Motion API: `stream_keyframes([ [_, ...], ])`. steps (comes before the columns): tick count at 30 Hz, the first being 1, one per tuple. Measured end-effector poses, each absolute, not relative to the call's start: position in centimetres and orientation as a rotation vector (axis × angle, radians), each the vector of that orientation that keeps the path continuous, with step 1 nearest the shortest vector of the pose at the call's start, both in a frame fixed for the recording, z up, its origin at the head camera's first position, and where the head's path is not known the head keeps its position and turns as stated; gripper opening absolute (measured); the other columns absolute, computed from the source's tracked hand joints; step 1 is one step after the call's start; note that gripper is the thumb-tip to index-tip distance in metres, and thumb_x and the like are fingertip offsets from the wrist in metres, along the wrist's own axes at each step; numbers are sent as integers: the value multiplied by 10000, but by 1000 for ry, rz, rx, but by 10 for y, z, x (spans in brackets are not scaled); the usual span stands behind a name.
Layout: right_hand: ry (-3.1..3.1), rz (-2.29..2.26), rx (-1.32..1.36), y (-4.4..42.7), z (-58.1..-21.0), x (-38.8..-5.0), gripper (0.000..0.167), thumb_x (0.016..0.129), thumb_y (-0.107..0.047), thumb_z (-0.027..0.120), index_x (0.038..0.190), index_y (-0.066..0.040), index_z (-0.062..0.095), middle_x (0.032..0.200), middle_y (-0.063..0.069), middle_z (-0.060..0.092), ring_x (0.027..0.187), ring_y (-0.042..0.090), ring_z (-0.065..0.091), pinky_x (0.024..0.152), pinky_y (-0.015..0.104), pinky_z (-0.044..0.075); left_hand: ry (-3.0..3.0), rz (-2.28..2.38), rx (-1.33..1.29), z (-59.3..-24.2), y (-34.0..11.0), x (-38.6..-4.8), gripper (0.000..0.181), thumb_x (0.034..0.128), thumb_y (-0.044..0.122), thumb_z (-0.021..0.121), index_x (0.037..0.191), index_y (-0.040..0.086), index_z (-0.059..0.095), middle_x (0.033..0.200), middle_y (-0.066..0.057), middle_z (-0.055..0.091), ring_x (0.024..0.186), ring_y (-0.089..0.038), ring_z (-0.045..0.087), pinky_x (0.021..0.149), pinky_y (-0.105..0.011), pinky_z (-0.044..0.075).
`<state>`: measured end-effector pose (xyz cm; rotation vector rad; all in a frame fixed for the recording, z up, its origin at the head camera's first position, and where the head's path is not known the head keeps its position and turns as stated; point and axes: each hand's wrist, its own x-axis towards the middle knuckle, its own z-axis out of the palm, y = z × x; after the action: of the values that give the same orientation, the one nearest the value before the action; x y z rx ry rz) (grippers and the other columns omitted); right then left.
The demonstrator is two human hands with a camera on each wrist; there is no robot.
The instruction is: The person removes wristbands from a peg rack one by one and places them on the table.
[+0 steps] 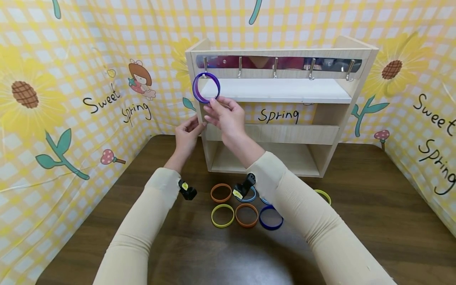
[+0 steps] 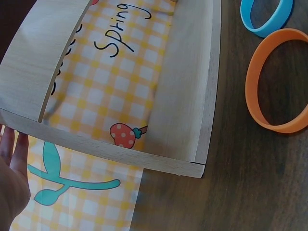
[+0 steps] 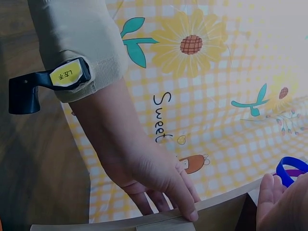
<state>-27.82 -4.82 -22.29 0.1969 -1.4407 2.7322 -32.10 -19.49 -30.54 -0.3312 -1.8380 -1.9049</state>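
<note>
In the head view my right hand (image 1: 232, 118) pinches the lower rim of a blue wristband (image 1: 218, 84) with thumb and fingers. A purple band (image 3: 294, 172) shows inside it in the right wrist view. Their top meets the tip of the leftmost hook (image 1: 205, 63) on a wooden rack (image 1: 270, 133); whether both loop over it I cannot tell. Lower down, my left hand (image 1: 187, 137) holds the rack's left side panel (image 2: 103, 147), its fingers along the outer face and a fingertip at the front edge. The right hand's fingers are only partly visible in the right wrist view.
Several wristbands lie on the dark table: orange (image 1: 211, 194), yellow (image 1: 212, 219), another orange (image 1: 236, 217), dark blue (image 1: 270, 228), light blue (image 1: 255, 194) and yellow-green (image 1: 328, 196). My right sleeve (image 1: 303, 209) covers part of them. More hooks (image 1: 276, 67) line the rack's metal strip.
</note>
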Motion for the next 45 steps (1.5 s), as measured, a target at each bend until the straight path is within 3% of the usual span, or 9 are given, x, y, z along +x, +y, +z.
stream_keyframes([
  [8,-1375,2747,201,-46,-218,-275,226,922,-83,658,1128,-1,618,1018,151,690,871,219,701,752,324,569,-1837,-1926,-312,-304,-194,-320,388,872,28,706,1240,-61,621,1093,-145,693,906,-88,654,761,-220,535],
  [15,-1295,2778,241,-42,-209,-273,214,927,-36,641,1122,41,603,1019,182,693,847,222,704,744,329,571,-1811,-1901,-290,-322,-199,-342,372,856,112,752,1208,14,678,1071,-83,712,949,-124,661,746,-201,530],
  [26,-1406,2720,375,-19,-212,-259,339,949,-73,622,1258,47,550,1130,222,660,854,202,702,746,321,569,-1819,-1928,-304,-306,-195,-323,381,864,23,714,1227,-60,631,1117,-184,680,922,-93,656,745,-220,537],
  [40,-1577,2678,393,34,-241,-241,230,956,-49,608,1174,11,573,1053,213,672,832,199,703,737,338,572,-1831,-1930,-264,-303,-193,-318,380,862,5,707,1226,-67,627,1086,-153,695,889,-71,651,713,-216,535],
  [45,-1638,2663,395,59,-253,-236,268,966,-48,591,1216,32,535,973,128,691,829,189,703,743,326,570,-1836,-1924,-266,-302,-192,-318,378,865,15,708,1226,-67,629,1123,-195,675,910,-84,649,726,-213,536],
])
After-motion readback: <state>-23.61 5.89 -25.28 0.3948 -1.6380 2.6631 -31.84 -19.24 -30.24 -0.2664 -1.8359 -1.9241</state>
